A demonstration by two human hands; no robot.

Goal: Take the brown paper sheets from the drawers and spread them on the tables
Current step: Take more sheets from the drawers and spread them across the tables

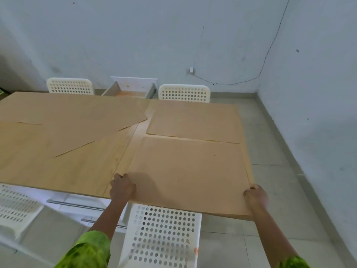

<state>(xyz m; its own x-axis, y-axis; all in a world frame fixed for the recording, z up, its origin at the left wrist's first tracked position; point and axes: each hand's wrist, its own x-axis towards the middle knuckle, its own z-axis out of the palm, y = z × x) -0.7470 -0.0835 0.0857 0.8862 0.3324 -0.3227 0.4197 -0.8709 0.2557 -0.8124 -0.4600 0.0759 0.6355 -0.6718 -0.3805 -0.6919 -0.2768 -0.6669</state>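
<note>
A brown paper sheet [189, 171] lies flat on the near right part of the wooden table [87, 167]. My left hand [122, 187] grips its near left corner and my right hand [255, 194] grips its near right corner, both at the table's front edge. A second brown sheet [193, 122] lies just behind it. More brown sheets [67, 122] overlap across the left half of the table. An open drawer [131, 89] shows beyond the far edge.
White perforated chairs stand around the table: one below my arms [164, 238], one at the near left [15, 206], two at the far side [70, 86] [184, 92]. White drawers with metal handles [77, 204] sit under the near edge. Tiled floor and walls lie to the right.
</note>
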